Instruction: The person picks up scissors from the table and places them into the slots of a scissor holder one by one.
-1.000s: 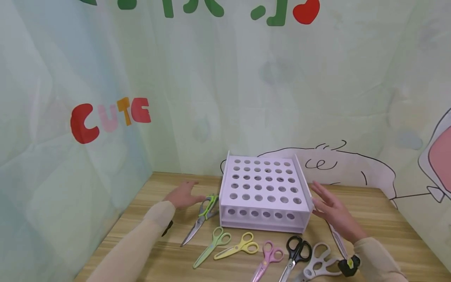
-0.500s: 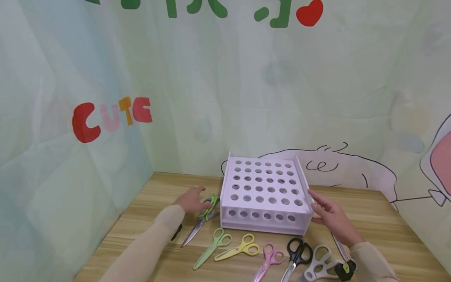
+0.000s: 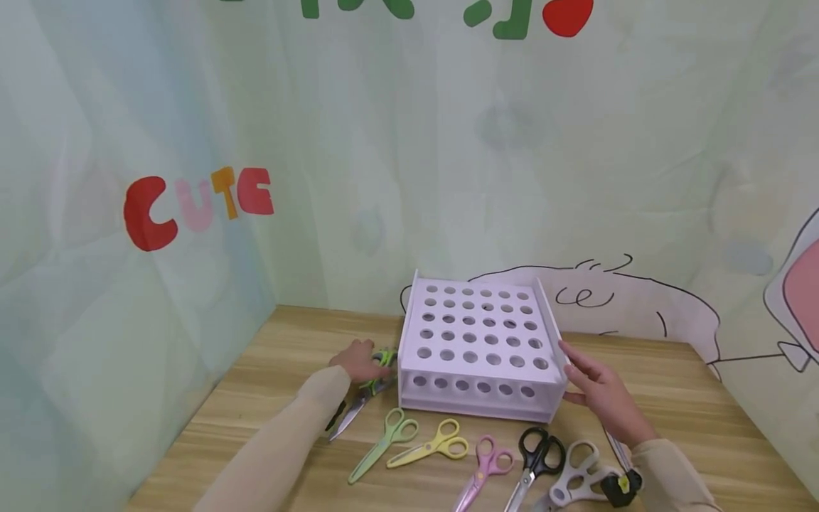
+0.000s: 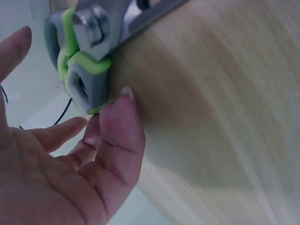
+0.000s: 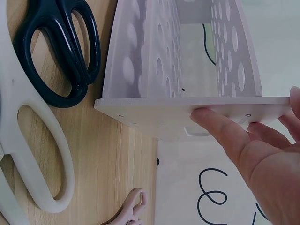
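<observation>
Left hand (image 3: 360, 361) has moved rightward, to the green-and-grey scissors (image 3: 365, 391).
Holding nothing, its loose fingers sit beside the handles; these scissors lie on the table (image 3: 678, 402), just left of the white rack (image 3: 458, 346). Nearer the person lie pale green scissors (image 3: 387, 439), yellow scissors (image 3: 438, 445), pink scissors (image 3: 483, 470), black scissors (image 3: 534, 466) and white scissors (image 3: 561, 490). Right hand (image 3: 609, 400) touches the rack's side, ungrasping.

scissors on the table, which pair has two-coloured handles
The metal scissors with grey and lime-green handles, beside the white perforated rack; the other pairs have one-coloured handles.
</observation>
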`<state>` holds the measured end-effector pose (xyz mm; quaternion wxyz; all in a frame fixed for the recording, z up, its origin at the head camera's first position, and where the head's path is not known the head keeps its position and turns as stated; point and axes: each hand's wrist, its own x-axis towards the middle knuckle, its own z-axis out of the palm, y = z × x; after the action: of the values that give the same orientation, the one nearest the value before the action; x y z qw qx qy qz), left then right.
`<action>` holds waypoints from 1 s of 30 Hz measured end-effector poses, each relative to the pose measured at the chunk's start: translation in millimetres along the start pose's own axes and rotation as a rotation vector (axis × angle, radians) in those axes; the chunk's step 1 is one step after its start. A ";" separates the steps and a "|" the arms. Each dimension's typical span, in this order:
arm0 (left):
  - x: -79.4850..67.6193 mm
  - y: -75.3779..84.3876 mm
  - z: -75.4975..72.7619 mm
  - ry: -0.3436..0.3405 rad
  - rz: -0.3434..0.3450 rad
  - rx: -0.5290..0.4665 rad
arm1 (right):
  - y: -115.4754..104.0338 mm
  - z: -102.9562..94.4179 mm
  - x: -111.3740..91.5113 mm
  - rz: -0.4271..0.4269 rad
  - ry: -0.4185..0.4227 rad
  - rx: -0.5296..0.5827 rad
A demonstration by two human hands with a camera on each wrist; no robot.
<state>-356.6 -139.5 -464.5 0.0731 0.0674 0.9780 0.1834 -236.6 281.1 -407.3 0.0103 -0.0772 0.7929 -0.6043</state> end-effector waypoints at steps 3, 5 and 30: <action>-0.7 1.8 -0.7 0.003 0.000 0.017 | -0.5 1.4 0.3 0.009 0.007 -0.014; -0.9 2.7 -0.7 0.000 -0.008 0.027 | -1.0 2.0 0.2 0.014 0.009 -0.020; -7.2 5.5 1.8 0.076 -0.007 -0.172 | -2.4 4.7 -3.5 -0.002 -0.002 0.001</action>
<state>-348.6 -135.0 -463.3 0.0420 0.0504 0.9609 0.2690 -232.3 276.4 -406.5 0.0104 -0.0787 0.7925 -0.6047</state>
